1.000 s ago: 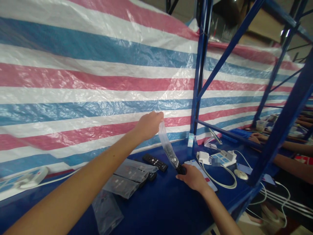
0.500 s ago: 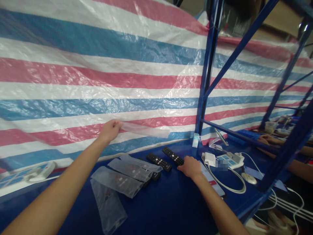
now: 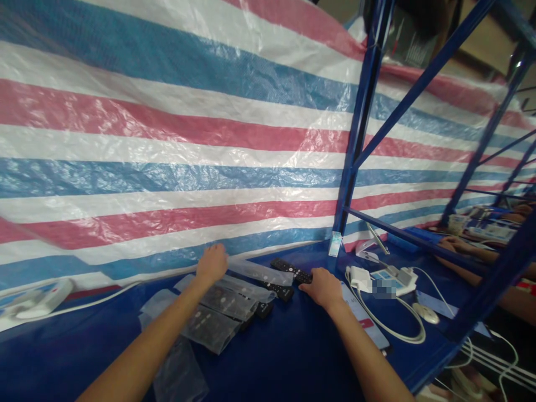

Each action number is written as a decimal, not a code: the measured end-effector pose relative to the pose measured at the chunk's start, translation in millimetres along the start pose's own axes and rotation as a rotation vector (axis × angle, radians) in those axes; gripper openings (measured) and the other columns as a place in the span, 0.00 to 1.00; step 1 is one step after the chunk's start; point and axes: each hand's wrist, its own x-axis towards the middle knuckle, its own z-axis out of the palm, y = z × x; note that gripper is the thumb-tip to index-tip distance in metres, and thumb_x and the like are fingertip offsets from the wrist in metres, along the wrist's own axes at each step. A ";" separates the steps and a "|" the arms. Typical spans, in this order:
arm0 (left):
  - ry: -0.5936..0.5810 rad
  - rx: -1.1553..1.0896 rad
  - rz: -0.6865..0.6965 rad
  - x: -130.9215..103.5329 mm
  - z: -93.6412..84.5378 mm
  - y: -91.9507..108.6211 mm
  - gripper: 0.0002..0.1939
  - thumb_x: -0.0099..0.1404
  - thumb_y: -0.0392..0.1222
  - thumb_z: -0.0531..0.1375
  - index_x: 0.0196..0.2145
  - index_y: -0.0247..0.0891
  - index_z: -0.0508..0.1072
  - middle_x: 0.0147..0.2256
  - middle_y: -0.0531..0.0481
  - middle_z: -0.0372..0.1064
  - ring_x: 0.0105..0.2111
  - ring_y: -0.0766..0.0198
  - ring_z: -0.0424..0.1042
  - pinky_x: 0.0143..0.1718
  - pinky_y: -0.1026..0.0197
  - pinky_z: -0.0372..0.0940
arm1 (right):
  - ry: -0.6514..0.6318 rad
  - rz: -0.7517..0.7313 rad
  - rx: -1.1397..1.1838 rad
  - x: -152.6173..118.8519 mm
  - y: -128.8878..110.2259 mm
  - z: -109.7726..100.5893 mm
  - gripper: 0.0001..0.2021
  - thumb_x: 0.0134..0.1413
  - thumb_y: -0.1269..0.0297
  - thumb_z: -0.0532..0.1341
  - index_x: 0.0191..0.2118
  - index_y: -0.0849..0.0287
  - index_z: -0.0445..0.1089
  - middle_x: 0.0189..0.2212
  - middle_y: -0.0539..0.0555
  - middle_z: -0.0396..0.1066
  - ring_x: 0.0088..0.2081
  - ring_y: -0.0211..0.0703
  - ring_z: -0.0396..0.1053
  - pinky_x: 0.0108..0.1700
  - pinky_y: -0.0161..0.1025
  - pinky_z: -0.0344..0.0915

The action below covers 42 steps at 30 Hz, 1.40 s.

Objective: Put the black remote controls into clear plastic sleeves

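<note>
Right hand on a black remote, left hand on a clear plastic bag.

Nearest, a flat loose bag lies on the blue table, and just past it bagged remotes lie overlapping. The right hand's fingers are closed round the near end of the black remote, whose other end points away and to the left. A phone lies just beside the right forearm. The left hand pinches the left end of the clear plastic bag; the bag's right end overlaps the black remote in this view. To the right are a white charger and a power strip. Farther on, a small carton stands near a blue post, and a striped sheet hangs behind.
</note>
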 end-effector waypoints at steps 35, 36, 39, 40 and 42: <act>-0.304 0.180 0.725 -150.7 35.4 143.0 0.15 0.67 0.27 0.49 0.46 0.35 0.70 0.44 0.41 0.70 0.45 0.56 0.70 0.46 0.56 0.67 | 0.162 0.101 0.048 -98.0 65.6 -35.5 0.14 0.50 0.49 0.59 0.31 0.55 0.73 0.28 0.56 0.77 0.36 0.53 0.75 0.31 0.37 0.59; -0.318 0.166 0.692 -149.9 38.4 146.7 0.14 0.67 0.27 0.49 0.45 0.35 0.70 0.44 0.41 0.70 0.46 0.56 0.70 0.45 0.56 0.67 | 0.157 0.103 0.047 -108.3 70.8 -35.1 0.14 0.50 0.49 0.60 0.31 0.54 0.73 0.28 0.56 0.77 0.35 0.52 0.75 0.30 0.37 0.58; -0.313 0.126 0.604 -143.5 47.0 154.2 0.14 0.69 0.30 0.48 0.43 0.35 0.71 0.44 0.41 0.70 0.46 0.56 0.69 0.45 0.56 0.67 | 0.111 0.120 0.031 -136.4 84.8 -32.3 0.11 0.49 0.51 0.61 0.29 0.53 0.72 0.27 0.54 0.76 0.33 0.50 0.74 0.29 0.37 0.57; -0.303 0.115 0.583 -141.1 49.4 155.1 0.14 0.69 0.30 0.47 0.43 0.35 0.71 0.44 0.42 0.70 0.46 0.56 0.69 0.45 0.56 0.67 | 0.086 0.128 0.021 -144.7 88.6 -31.0 0.10 0.49 0.52 0.61 0.28 0.52 0.71 0.27 0.53 0.76 0.32 0.50 0.74 0.29 0.37 0.57; -0.284 0.093 0.557 -137.3 52.9 155.2 0.15 0.69 0.30 0.46 0.43 0.36 0.72 0.43 0.42 0.70 0.47 0.57 0.69 0.46 0.57 0.66 | 0.036 0.124 0.004 -159.7 94.3 -27.6 0.09 0.48 0.53 0.61 0.26 0.52 0.69 0.26 0.53 0.76 0.31 0.50 0.74 0.29 0.37 0.57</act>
